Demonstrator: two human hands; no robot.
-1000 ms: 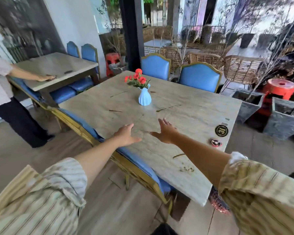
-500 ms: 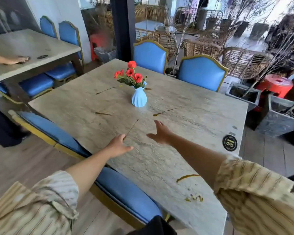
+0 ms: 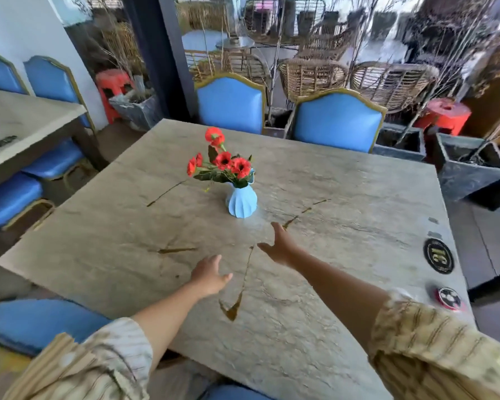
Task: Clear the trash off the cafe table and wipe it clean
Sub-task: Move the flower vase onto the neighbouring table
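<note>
Grey-beige stone forms the square cafe table [image 3: 344,197] in front of you, seen from your head camera looking forward and down. Your left hand [image 3: 210,275] and right hand [image 3: 282,246] both hover over its near middle, apart from each other, fingers loosely spread, holding nothing.

Brown streaks of spill are the mess here. The nearest one, a long thin brown streak [image 3: 240,287], lies between your two hands, its long axis running away from you and widening into a blot at the near end. Your left hand is just beside it. A shorter brown smear [image 3: 173,250] lies to the left, and another broken streak [image 3: 303,210] runs beyond your right fingertips.

A ribbed pale blue vase [image 3: 242,202] of red flowers [image 3: 223,160] stands ahead, mid-table. Two round coasters [image 3: 438,256] sit near the right edge. No cloth is visible. Blue padded chairs [image 3: 338,122] ring the table; wicker seats stand beyond.
</note>
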